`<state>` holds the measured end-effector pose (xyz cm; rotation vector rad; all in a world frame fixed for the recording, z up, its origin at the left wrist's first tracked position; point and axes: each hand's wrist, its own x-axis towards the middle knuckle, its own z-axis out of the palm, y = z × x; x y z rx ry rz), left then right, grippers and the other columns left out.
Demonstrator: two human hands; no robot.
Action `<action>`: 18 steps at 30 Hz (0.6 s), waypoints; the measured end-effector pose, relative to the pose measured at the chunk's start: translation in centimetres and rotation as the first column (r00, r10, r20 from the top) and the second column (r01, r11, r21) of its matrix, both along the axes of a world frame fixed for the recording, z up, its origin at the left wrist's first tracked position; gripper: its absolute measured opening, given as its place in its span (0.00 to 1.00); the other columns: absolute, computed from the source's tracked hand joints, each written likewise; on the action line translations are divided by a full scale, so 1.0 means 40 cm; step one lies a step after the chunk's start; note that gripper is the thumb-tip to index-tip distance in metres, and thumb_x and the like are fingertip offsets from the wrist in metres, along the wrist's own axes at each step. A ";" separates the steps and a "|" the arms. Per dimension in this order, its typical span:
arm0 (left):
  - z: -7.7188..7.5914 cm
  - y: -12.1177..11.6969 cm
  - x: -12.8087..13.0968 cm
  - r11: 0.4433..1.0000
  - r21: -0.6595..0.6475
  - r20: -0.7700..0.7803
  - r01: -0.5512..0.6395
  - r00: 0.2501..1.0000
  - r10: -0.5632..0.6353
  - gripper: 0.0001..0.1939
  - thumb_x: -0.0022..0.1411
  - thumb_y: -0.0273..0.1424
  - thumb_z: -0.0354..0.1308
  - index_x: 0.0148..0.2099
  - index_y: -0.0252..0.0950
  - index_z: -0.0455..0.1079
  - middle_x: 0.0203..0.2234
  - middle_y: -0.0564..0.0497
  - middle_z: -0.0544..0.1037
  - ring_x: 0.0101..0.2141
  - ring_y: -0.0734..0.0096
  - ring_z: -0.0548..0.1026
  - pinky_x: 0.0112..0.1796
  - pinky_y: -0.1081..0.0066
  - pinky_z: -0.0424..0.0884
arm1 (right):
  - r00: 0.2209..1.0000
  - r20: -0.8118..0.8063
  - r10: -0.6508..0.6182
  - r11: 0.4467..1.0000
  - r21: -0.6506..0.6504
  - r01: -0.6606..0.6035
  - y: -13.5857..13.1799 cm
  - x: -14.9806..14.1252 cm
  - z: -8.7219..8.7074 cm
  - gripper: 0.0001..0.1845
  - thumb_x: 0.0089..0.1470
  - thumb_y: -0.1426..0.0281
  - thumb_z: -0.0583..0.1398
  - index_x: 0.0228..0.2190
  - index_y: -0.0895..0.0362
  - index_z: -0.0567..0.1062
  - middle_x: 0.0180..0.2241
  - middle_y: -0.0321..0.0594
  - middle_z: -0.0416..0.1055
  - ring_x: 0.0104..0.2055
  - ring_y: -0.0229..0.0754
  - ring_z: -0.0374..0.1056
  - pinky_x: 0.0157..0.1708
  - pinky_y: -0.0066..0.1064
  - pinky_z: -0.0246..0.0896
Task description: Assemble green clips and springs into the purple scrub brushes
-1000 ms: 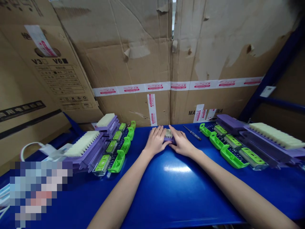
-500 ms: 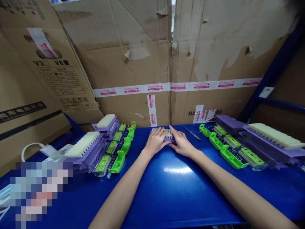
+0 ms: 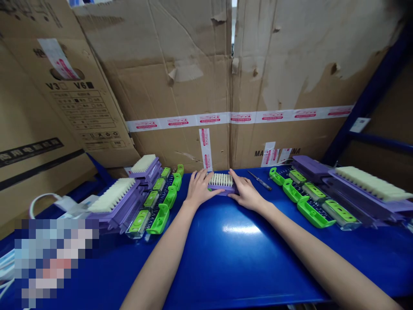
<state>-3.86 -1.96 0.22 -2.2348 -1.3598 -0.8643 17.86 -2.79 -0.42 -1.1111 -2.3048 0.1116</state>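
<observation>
In the middle of the blue table, a small purple brush (image 3: 221,181) lies with its rows of cream bristles facing up. My left hand (image 3: 199,188) is at its left end, thumb along the front edge and fingers curved over the far side. My right hand (image 3: 245,190) grips the right end, its thumb at the near corner. Between the hands most of the bristles show, and a bit of green appears by my left thumb. A thin screwdriver (image 3: 260,180) lies just right of my right hand.
Purple brush pieces (image 3: 112,196) stand on the left, beside green clip-like parts (image 3: 160,218), clear-sided green blocks (image 3: 139,224) and springs. Similar purple pieces (image 3: 371,183) and green parts (image 3: 312,214) line the right. Cardboard (image 3: 180,86) walls the back. White cables (image 3: 41,196) lie left.
My left hand has shifted left off the top of the brush to its left end, uncovering the bristles. My right hand stays at the right end.
</observation>
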 end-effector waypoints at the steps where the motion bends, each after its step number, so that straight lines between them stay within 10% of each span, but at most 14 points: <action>1: -0.001 0.000 0.001 0.999 -0.021 0.006 -0.027 1.000 0.027 0.39 0.48 0.56 0.57 0.55 0.33 0.65 0.53 0.37 0.69 0.54 0.51 0.66 0.56 0.51 0.54 | 1.000 0.000 -0.003 1.000 -0.001 0.003 0.001 0.000 -0.001 0.52 0.50 0.70 0.61 0.64 0.54 0.32 0.59 0.53 0.56 0.60 0.51 0.54 0.56 0.48 0.47; 12: 0.004 0.006 0.005 0.949 -0.258 0.167 -0.183 0.959 0.231 0.57 0.39 0.61 0.59 0.62 0.27 0.52 0.51 0.32 0.70 0.50 0.46 0.69 0.50 0.55 0.62 | 1.000 0.001 -0.024 1.000 0.001 0.024 0.008 0.006 -0.005 0.54 0.49 0.69 0.62 0.64 0.52 0.31 0.60 0.51 0.56 0.60 0.51 0.54 0.57 0.47 0.47; 18: -0.007 0.014 -0.001 0.918 -0.396 0.213 -0.015 0.971 0.108 0.42 0.49 0.54 0.59 0.60 0.36 0.55 0.51 0.40 0.71 0.51 0.53 0.70 0.49 0.60 0.65 | 1.000 -0.016 -0.022 1.000 0.000 0.022 0.007 0.006 -0.004 0.54 0.49 0.71 0.62 0.63 0.50 0.32 0.59 0.48 0.56 0.59 0.50 0.55 0.57 0.47 0.47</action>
